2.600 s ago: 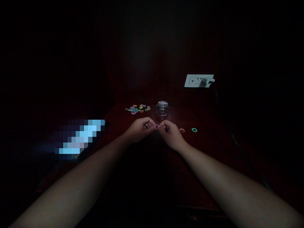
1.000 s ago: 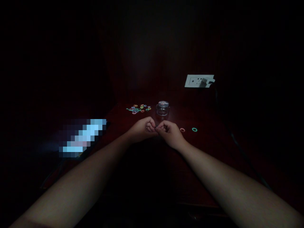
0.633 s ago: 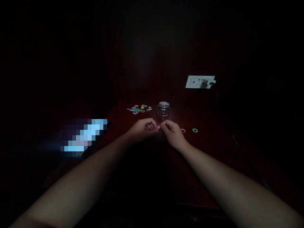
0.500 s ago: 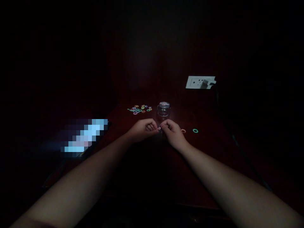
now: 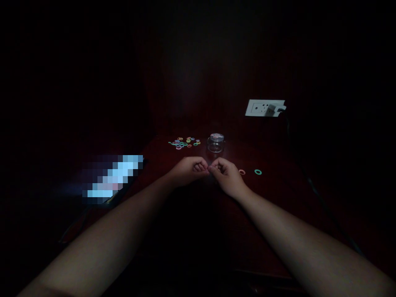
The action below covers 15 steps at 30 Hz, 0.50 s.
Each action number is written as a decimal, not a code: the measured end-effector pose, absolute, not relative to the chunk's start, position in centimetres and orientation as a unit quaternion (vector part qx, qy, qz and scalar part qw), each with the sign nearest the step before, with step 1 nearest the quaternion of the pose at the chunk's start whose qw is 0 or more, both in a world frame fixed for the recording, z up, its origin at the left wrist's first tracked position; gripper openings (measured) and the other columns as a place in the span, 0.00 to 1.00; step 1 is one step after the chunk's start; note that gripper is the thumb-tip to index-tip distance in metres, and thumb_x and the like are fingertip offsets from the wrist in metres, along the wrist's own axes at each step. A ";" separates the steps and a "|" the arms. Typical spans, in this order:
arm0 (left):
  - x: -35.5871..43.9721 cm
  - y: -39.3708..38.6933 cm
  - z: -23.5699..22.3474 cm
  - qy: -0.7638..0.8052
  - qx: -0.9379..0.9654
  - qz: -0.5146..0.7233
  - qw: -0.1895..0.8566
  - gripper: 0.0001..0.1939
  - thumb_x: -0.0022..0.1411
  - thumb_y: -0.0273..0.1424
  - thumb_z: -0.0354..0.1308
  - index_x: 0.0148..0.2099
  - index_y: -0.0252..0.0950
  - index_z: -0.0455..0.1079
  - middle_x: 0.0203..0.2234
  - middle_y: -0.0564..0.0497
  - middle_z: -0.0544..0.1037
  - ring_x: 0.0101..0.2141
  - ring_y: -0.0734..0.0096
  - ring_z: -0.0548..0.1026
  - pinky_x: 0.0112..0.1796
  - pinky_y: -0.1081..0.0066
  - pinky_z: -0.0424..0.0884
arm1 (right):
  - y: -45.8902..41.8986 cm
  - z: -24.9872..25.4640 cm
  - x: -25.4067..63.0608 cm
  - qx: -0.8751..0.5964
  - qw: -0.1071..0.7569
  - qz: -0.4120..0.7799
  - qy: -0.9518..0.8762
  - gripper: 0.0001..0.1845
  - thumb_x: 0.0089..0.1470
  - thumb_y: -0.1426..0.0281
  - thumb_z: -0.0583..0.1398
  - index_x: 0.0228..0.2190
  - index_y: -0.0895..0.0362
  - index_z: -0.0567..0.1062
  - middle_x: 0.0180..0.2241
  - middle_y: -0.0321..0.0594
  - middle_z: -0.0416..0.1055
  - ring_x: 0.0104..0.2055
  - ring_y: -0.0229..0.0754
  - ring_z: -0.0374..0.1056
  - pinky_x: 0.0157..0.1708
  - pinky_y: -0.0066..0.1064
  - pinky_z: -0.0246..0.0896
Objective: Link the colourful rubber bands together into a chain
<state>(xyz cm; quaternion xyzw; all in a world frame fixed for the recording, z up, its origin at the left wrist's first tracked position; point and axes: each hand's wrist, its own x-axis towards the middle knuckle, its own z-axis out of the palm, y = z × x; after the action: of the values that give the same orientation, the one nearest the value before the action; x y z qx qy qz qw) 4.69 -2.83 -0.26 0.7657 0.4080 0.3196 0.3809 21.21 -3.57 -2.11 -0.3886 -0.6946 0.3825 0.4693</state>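
Observation:
In a very dark scene my left hand (image 5: 189, 170) and my right hand (image 5: 225, 173) meet fingertip to fingertip over a dark red table (image 5: 272, 194). Both are curled in a pinch on something tiny between them that I cannot make out. Just behind the hands stands a small clear glass jar (image 5: 215, 143). A scatter of several small coloured rings (image 5: 184, 142) lies to the jar's left. Right of my right hand lie an orange ring (image 5: 241, 172) and a green ring (image 5: 258, 172).
A white wall socket (image 5: 265, 108) with a plug and a dark cable hangs at the back right. A glowing, blurred screen (image 5: 113, 179) lies at the table's left edge. Everything else is in darkness.
The hands have stayed together in the same pinch, with small finger movements. The view has drifted slightly, so everything sits a little further right.

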 end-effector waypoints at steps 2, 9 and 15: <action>4.7 -2.9 -0.2 0.407 0.764 0.316 0.388 0.10 0.50 0.33 0.58 0.33 0.31 0.68 0.24 0.52 0.71 0.25 0.78 0.68 0.27 0.76 0.65 | -3.6 -2.1 21.2 -0.389 0.471 0.380 -0.695 0.07 0.47 0.66 0.56 0.23 0.58 0.66 0.18 0.31 0.58 0.20 0.32 0.52 0.19 0.24 0.46; 4.7 -3.1 0.1 0.420 0.742 0.319 0.414 0.11 0.49 0.34 0.60 0.31 0.30 0.68 0.22 0.53 0.71 0.22 0.80 0.66 0.24 0.79 0.62 | -3.8 -1.8 21.0 -0.394 0.502 0.370 -0.675 0.09 0.47 0.66 0.56 0.23 0.58 0.65 0.18 0.31 0.58 0.20 0.31 0.52 0.19 0.24 0.46; 4.9 -3.2 0.1 0.401 0.736 0.337 0.429 0.10 0.50 0.34 0.59 0.32 0.31 0.68 0.21 0.55 0.69 0.21 0.82 0.65 0.23 0.80 0.61 | -4.2 -1.3 21.0 -0.404 0.542 0.369 -0.638 0.11 0.49 0.63 0.55 0.24 0.59 0.65 0.17 0.32 0.60 0.18 0.30 0.52 0.17 0.23 0.46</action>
<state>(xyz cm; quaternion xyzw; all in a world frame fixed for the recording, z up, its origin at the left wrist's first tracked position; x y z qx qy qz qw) 4.86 -3.15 0.14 0.7363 0.4008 0.3367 0.4288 20.97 -4.18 -1.32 -0.4041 -0.6380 0.3692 0.5416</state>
